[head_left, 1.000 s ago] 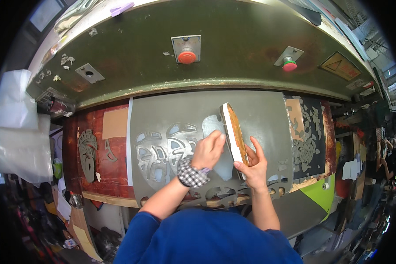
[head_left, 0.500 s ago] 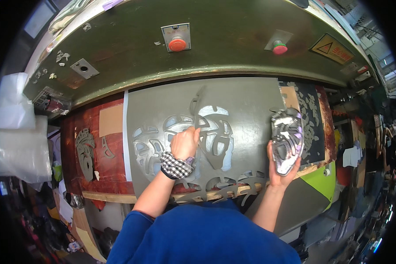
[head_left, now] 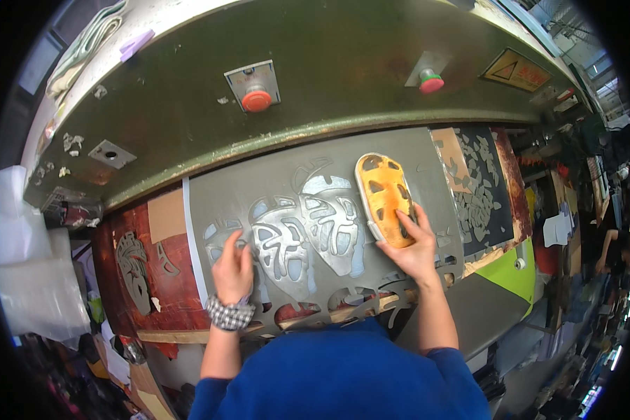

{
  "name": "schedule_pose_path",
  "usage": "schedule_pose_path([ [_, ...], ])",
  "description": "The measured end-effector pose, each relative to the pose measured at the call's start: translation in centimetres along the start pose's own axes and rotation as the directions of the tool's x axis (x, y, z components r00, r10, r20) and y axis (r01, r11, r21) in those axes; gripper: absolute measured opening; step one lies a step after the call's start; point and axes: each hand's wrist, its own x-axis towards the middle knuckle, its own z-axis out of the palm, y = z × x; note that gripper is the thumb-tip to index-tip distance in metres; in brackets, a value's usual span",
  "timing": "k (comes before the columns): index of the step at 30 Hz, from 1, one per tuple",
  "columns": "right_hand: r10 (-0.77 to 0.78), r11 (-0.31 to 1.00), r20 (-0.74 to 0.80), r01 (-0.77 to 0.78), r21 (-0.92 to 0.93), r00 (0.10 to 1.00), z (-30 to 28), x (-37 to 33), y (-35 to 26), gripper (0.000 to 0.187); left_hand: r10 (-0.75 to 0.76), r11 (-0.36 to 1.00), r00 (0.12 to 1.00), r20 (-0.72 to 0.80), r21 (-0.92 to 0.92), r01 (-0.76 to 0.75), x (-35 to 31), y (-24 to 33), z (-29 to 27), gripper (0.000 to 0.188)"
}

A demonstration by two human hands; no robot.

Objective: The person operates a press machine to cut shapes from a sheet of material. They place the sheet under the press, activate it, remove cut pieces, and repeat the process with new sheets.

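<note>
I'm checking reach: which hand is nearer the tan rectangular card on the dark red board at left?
Left. The left hand is to the right of the tan card and closer to the person's body; the right hand is much farther right, holding the yellow, sole-shaped tool.

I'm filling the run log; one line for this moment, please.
right hand: holds yellow sole-shaped tool | left hand: fingers apart, near cut shapes | beneath: grey sheet

"What was the carrier?"
"One bench (head_left: 177,302), red-brown top."
"What lay at its left?"
"One tan card (head_left: 168,218), one long slotted grey piece (head_left: 131,269), one small triangular frame (head_left: 162,267)."
"Middle?"
"One large grey sheet (head_left: 224,178) was spread there, bearing openwork shapes (head_left: 332,227)."
"Right?"
"One dark sheet (head_left: 498,222), strewn with grey scraps (head_left: 474,215)."
</note>
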Motion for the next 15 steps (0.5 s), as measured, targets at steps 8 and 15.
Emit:
schedule_pose_path([
  [8, -0.167, 0.959, 0.035, 0.17, -0.225, 0.985, 3.4, 4.8, 0.3, 0.066, -0.053, 0.989, 0.957, -0.287, 0.119, 0.091, -7.8, -6.4, -4.2, 0.042],
  [15, -0.476, 0.879, -0.031, 0.475, -0.036, 0.879, 5.1, 8.0, -1.2, 0.052, -0.184, 0.98, 0.891, -0.415, -0.005, 0.2, -1.9, -9.9, -1.0, 0.035],
])
